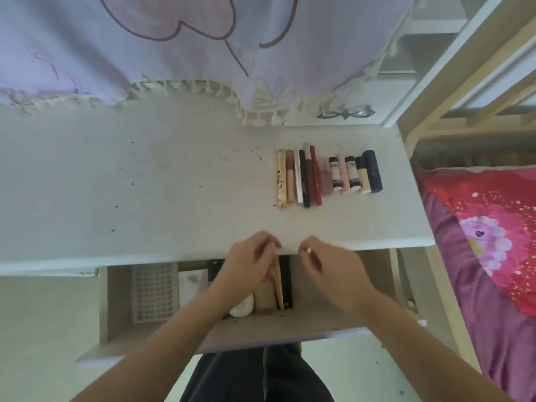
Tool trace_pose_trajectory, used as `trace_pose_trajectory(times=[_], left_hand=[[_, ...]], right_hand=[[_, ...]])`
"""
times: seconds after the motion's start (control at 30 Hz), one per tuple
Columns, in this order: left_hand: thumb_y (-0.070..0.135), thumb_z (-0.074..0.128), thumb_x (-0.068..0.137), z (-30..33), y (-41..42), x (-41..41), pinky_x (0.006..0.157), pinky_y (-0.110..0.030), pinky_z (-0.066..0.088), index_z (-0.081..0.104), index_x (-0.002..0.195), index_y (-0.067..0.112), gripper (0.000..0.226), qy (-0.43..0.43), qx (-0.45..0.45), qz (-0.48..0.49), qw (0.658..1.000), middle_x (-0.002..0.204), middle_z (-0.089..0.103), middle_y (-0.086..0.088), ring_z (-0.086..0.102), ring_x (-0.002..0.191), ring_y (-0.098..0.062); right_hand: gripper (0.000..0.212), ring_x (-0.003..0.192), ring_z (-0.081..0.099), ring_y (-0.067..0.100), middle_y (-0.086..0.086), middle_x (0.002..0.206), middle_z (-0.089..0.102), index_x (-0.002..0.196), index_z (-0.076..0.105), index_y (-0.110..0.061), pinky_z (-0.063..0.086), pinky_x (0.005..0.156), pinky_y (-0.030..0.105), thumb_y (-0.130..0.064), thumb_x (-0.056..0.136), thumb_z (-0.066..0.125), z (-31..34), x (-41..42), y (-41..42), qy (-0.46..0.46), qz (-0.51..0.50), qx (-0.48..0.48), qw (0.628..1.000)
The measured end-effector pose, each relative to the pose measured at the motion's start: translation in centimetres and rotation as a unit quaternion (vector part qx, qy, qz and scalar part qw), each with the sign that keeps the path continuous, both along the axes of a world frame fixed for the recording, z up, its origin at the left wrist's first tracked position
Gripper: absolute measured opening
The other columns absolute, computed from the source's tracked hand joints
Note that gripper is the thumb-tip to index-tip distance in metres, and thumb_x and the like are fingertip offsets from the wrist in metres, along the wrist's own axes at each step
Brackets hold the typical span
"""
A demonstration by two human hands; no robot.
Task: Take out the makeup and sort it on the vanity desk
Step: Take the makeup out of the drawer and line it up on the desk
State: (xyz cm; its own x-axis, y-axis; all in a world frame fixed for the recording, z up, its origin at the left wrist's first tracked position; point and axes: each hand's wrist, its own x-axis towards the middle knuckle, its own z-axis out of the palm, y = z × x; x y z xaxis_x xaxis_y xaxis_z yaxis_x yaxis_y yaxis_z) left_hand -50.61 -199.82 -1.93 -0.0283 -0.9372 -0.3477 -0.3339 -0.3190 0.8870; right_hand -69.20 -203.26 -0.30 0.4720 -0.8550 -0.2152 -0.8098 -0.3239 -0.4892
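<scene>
Makeup is already sorted at 2 o'clock on the tabletop: pencils in one row, short tubes beside them, so like lies with like. Over the open drawer, the left hand pinches a thin gold stick; the right hand pinches a small brown pencil. More items wait in the drawer. Wide free room lies at 10 o'clock; the tabletop edge is just above both hands.

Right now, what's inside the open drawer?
The drawer shows a clear ridged tray, a white jar, a beige tube and dark sticks. The hands cover the rest.
</scene>
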Motion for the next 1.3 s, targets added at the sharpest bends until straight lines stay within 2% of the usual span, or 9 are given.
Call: trace_pose_trajectory(times=[0.1,0.23,0.4,0.57,0.7,0.87,1.03,1.13,1.3], left_hand=[[0.023,0.045,0.096,-3.3,3.5,-1.5,0.058,-0.023,0.055,0.058,0.09,0.032,0.018,-0.047,0.09,-0.034,0.994,0.071,0.063,0.003,0.061,0.059,-0.007],[0.016,0.042,0.095,-7.4,2.4,-4.2,0.063,-0.026,0.048,0.06,0.107,0.015,0.022,-0.196,0.088,-0.036,0.976,0.089,0.066,-0.004,0.061,0.072,-0.015],[0.013,0.035,0.098,-10.4,-0.1,-6.3,0.07,-0.038,0.047,0.054,0.109,0.005,0.023,-0.323,0.085,-0.063,0.94,0.103,0.064,-0.017,0.063,0.091,-0.032],[0.006,0.039,0.094,-11.7,-0.3,-7.7,0.062,-0.035,0.042,0.048,0.114,0.003,0.022,-0.4,0.104,-0.117,0.903,0.103,0.064,-0.017,0.063,0.091,-0.034],[-0.002,0.041,0.09,-12.0,-0.1,-8.8,0.064,-0.034,0.042,0.038,0.132,0.001,0.042,-0.445,0.104,-0.169,0.873,0.111,0.062,-0.017,0.062,0.098,-0.034],[0.004,0.04,0.093,-11.1,0.0,-9.0,0.072,-0.035,0.049,0.055,0.116,0.007,0.028,-0.409,0.15,-0.136,0.89,0.112,0.063,-0.013,0.062,0.099,-0.03],[0.028,0.048,0.093,-7.7,0.5,-8.9,0.058,-0.03,0.047,0.057,0.092,0.011,0.02,-0.3,0.149,-0.168,0.927,0.083,0.06,-0.006,0.061,0.077,-0.022],[0.028,0.047,0.094,-3.4,1.1,-6.3,0.055,-0.026,0.042,0.051,0.079,0.013,0.021,-0.231,0.184,-0.238,0.925,0.075,0.053,-0.002,0.052,0.066,-0.015],[0.028,0.046,0.096,4.4,0.4,2.2,0.052,-0.018,0.043,0.054,0.088,0.018,0.015,-0.108,0.222,-0.265,0.932,0.063,0.055,0.007,0.049,0.049,-0.004]], right_hand=[[0.019,0.075,0.061,0.021,0.0,0.083,0.063,0.093,0.054,-0.019,0.049,0.065,0.033,-0.031,0.097,0.04,-4.7,-1.1,2.8,0.096,-0.014,0.113,0.989],[0.027,0.088,0.062,0.03,0.012,0.096,0.065,0.101,0.056,-0.011,0.048,0.069,0.033,-0.03,0.099,0.038,-10.0,0.6,2.3,0.082,-0.077,0.214,0.97],[0.032,0.099,0.061,0.032,0.015,0.111,0.064,0.111,0.055,-0.01,0.044,0.071,0.031,-0.033,0.1,0.036,-13.8,2.3,1.3,0.097,-0.135,0.203,0.965],[0.027,0.1,0.063,0.031,0.015,0.11,0.064,0.108,0.058,-0.008,0.044,0.07,0.031,-0.028,0.097,0.044,-13.9,0.6,0.9,0.136,-0.164,0.169,0.962],[0.024,0.107,0.06,0.032,0.015,0.116,0.061,0.115,0.054,-0.006,0.048,0.081,0.036,-0.014,0.096,0.042,-13.3,-2.3,0.3,0.168,-0.187,0.164,0.954],[0.019,0.094,0.06,0.031,0.011,0.095,0.061,0.1,0.055,-0.006,0.041,0.065,0.027,-0.023,0.094,0.049,-12.0,-4.5,-0.4,0.149,-0.172,0.19,0.955],[0.034,0.035,0.048,0.008,-0.003,0.04,0.05,0.063,0.046,-0.012,0.033,0.036,0.016,-0.027,0.094,0.049,-7.9,-4.3,-0.2,0.05,-0.197,0.318,0.926],[0.023,0.035,0.048,0.008,0.002,0.05,0.054,0.074,0.053,-0.007,0.04,0.038,0.015,-0.019,0.093,0.053,-3.6,-4.7,0.8,0.011,-0.182,0.437,0.881],[0.015,0.043,0.05,0.005,-0.008,0.051,0.056,0.079,0.055,-0.016,0.042,0.044,0.016,-0.02,0.093,0.052,4.5,-4.7,-0.7,0.014,0.01,0.48,0.877]])
